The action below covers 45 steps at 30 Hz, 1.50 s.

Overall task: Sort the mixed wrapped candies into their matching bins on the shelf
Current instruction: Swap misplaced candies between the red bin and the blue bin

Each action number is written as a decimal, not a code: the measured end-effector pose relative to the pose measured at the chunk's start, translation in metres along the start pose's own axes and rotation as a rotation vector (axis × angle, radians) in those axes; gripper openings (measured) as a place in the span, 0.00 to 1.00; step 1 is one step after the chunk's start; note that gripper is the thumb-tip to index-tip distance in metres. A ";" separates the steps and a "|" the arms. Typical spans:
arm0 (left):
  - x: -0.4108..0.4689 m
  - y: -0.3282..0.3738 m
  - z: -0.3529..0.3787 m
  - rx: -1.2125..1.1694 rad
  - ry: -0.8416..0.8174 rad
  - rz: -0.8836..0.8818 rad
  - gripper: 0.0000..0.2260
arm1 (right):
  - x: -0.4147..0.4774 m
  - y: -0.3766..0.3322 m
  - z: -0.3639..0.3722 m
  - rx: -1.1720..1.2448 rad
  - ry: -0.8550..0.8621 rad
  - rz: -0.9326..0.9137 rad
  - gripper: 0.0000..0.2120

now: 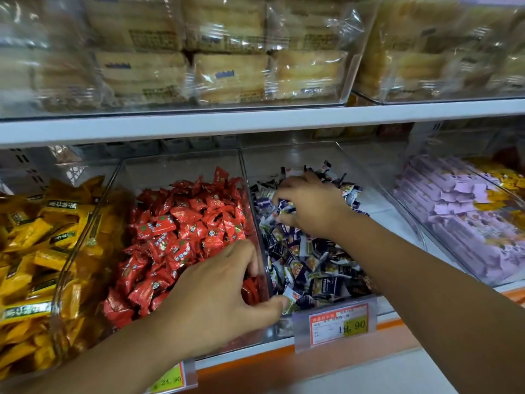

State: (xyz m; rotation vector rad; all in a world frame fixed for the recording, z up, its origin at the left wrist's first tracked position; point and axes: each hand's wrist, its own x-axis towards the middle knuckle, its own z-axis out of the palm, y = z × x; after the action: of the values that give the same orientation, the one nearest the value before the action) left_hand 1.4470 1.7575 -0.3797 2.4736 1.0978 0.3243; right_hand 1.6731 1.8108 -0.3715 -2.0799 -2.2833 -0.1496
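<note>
A clear bin (181,163) holds red wrapped candies (181,223). To its right a second clear bin (321,150) holds dark blue and white wrapped candies (312,265). My left hand (216,297) sits at the red bin's front right corner. Its fingers curl down inside the clear side wall (262,251) and its thumb lies outside that wall, with red candies under the palm. My right hand (312,206) reaches deep into the dark-candy bin and pinches a few blue and white candies between curled fingers.
A bin of yellow wrapped candies (42,237) stands at the left and a bin of purple packets (454,223) at the right. Price tags (338,322) hang on the orange shelf edge. The shelf above (255,120) carries bins of wrapped bread close overhead.
</note>
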 end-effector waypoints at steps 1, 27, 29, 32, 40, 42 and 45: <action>0.000 0.001 0.000 0.006 -0.001 0.000 0.21 | 0.001 0.003 -0.002 0.069 0.027 0.025 0.14; 0.004 0.001 0.002 0.017 0.024 -0.008 0.23 | -0.014 0.024 -0.006 0.759 -0.079 0.223 0.37; 0.004 0.001 0.002 0.010 0.033 -0.005 0.23 | -0.015 0.022 -0.015 0.916 -0.088 0.220 0.35; 0.004 0.000 0.001 0.013 0.020 -0.003 0.23 | -0.028 0.031 -0.047 0.999 -0.164 0.172 0.32; 0.002 0.004 -0.001 0.020 0.031 -0.018 0.22 | -0.055 0.027 -0.059 0.281 -0.724 0.340 0.51; 0.001 0.006 -0.001 0.019 0.028 -0.020 0.22 | -0.053 0.019 -0.033 0.278 -0.714 0.351 0.59; 0.001 0.008 -0.003 0.037 0.016 -0.035 0.21 | -0.054 0.019 -0.011 0.411 -0.612 0.400 0.62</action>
State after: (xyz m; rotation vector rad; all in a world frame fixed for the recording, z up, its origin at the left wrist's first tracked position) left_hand 1.4521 1.7542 -0.3732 2.4851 1.1621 0.3171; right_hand 1.6966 1.7576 -0.3649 -2.4943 -1.8231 1.0007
